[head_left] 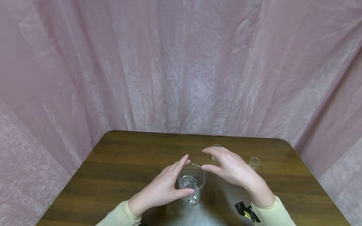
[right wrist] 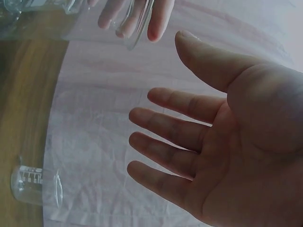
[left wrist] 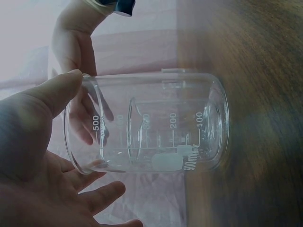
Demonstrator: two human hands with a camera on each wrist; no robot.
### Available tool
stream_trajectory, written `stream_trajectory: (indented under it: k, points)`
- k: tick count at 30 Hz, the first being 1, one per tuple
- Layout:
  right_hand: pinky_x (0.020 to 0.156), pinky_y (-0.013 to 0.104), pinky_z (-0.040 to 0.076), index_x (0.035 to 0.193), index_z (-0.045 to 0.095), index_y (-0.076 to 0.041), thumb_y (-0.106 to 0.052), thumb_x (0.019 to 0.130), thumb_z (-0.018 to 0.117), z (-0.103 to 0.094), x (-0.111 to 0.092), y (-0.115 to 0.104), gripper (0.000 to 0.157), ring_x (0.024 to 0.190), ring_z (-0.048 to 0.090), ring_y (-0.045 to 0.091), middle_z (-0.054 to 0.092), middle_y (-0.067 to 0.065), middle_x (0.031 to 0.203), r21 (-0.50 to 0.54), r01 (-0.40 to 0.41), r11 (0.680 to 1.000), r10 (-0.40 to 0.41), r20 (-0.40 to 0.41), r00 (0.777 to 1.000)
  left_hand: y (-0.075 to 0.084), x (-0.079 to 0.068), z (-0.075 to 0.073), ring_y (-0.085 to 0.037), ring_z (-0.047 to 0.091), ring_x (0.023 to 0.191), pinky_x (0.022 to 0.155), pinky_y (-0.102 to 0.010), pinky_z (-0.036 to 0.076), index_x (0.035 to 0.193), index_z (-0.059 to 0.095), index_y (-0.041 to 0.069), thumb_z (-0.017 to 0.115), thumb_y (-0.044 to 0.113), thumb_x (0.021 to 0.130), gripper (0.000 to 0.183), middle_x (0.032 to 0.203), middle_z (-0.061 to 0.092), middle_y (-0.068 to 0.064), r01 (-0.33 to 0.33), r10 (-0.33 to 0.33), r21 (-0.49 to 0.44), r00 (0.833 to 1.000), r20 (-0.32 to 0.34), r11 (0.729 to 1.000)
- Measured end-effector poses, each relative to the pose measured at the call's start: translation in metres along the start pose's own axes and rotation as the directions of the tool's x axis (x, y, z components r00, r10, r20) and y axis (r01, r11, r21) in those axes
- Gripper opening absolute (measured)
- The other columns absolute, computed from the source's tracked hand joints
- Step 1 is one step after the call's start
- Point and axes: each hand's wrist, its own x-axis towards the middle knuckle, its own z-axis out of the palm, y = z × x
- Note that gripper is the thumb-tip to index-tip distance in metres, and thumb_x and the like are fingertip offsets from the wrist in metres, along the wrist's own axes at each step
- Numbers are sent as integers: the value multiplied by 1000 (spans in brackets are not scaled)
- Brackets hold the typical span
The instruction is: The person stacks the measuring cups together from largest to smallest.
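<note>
A large clear glass beaker with white markings up to 500 stands upright on the wooden table, and a smaller glass beaker sits inside it. My left hand is at the large beaker's left side, fingers extended behind it and thumb in front. In the left wrist view that thumb is right at the rim, with the fingers loosely spread. To the right of the rim is my right hand, its palm facing the beaker. The right wrist view shows its fingers straight and nothing held.
Behind my right hand, a small glass beaker is partly hidden. Another small glass vessel with a spout stands farther right, near the right wrist. A pink curtain hangs beyond the back edge of the table.
</note>
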Motion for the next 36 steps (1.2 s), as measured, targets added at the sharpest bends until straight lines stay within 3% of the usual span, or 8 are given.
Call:
stream_trajectory:
  k: [12, 36]
  points:
    - [112, 61, 50, 151, 66, -11, -46, 103, 78, -1, -1, 7, 60, 143, 59, 34, 66, 9, 152, -18, -26, 1000, 26, -31, 999, 1, 0, 0, -30, 47, 154, 124, -61, 37, 178, 20, 15, 85, 54, 96, 111, 169, 50, -2, -5, 5, 8, 1000, 4, 1000]
    - [114, 64, 47, 151, 65, -6, -40, 102, 81, -3, 0, 17, 61, 146, 55, 40, 64, 15, 154, -41, -88, 995, 84, -88, 993, -1, 0, 1, -31, 47, 154, 124, -61, 38, 178, 19, 19, 82, 60, 96, 111, 170, 49, 1, 3, -3, 5, 1000, 1, 1000]
